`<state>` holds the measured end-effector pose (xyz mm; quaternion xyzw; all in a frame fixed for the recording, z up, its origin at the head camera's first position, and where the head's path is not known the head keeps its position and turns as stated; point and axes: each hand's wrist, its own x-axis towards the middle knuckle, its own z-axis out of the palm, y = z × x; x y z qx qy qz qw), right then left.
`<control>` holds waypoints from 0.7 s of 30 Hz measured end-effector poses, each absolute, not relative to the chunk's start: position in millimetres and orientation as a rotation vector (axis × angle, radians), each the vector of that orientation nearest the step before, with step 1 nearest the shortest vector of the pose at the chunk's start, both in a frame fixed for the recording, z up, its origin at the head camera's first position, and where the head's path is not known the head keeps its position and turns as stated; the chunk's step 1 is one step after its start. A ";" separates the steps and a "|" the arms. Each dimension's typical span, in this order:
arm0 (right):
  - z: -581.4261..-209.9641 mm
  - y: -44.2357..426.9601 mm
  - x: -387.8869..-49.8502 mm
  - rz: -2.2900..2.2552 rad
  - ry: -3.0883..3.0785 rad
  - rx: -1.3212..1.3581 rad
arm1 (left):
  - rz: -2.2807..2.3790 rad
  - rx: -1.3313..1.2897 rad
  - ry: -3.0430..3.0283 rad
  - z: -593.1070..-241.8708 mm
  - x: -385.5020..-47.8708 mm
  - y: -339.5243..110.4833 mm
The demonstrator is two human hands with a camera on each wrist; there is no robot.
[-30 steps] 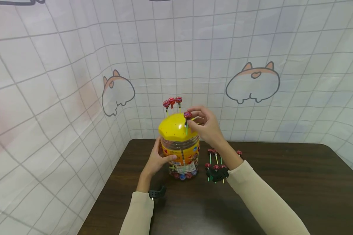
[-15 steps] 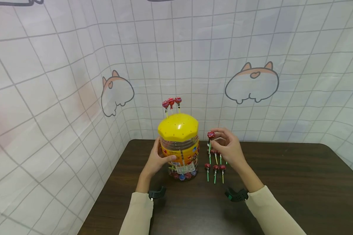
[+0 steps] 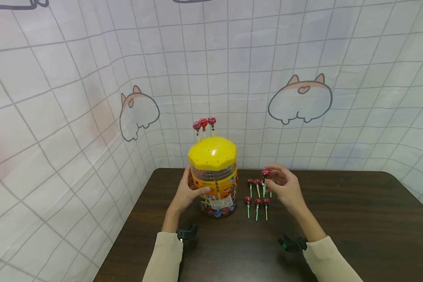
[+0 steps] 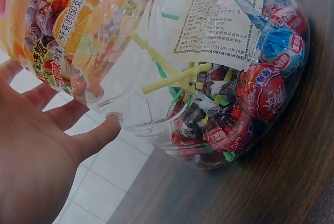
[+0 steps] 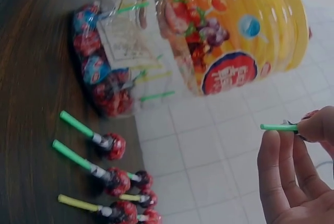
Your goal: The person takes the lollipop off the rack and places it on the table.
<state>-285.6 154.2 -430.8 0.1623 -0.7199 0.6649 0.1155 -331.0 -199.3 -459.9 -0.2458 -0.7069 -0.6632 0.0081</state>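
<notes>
My left hand (image 3: 185, 194) grips the side of a clear plastic jar (image 3: 216, 192) with its thumb across the front. A yellow lid (image 3: 211, 154) with small holes tops the jar. Wrapped lollipops (image 4: 263, 91) lie in its bottom, seen in the left wrist view. Out of the lid stand 3 red lollipops (image 3: 203, 122). Over on the right, my right hand (image 3: 287, 191) pinches a red lollipop (image 3: 266, 172) upright by its green stick (image 5: 276, 127), above the table. Below it, several red lollipops (image 3: 257, 201) lie in two rows; the hand partly hides the back row.
The dark wood table (image 3: 356, 219) ends at a hanging white grid-patterned cloth (image 3: 246, 86) behind and to the left. A dark band (image 3: 291, 243) is on the right wrist, and another band (image 3: 187, 233) on the left.
My right hand has carried the lollipop away from the jar lid, to the right and down towards the back row on the table. The left hand keeps its grip on the jar.
</notes>
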 end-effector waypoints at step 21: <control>-447.2 181.8 -290.8 1.857 -2.270 0.444 | -2.077 -0.762 -2.208 -454.9 -326.8 -197.2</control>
